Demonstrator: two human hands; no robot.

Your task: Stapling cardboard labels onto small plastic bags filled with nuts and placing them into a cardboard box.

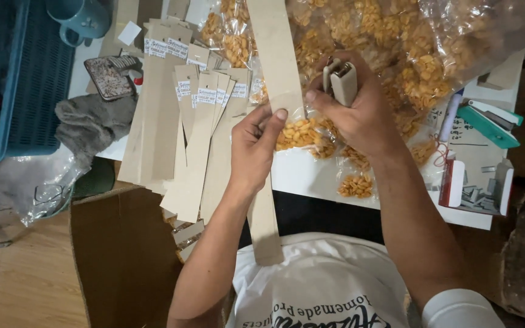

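Fingers of the left hand (253, 146) pinch a long cardboard strip (274, 91) against a small snack bag (302, 135); the right hand (353, 103), fisted around a grey stapler (340, 82), sits just beside them. Many labelled strips (199, 115) left of both hands lie unattached, so much apparently remains.

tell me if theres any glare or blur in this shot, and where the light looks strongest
Head view: glare streaks the clear snack bags at top right; the white table is brightest, the cardboard box and lower corners dim. The left hand on the long cardboard strip and the right hand gripping the stapler look sharp; the edges curve slightly.
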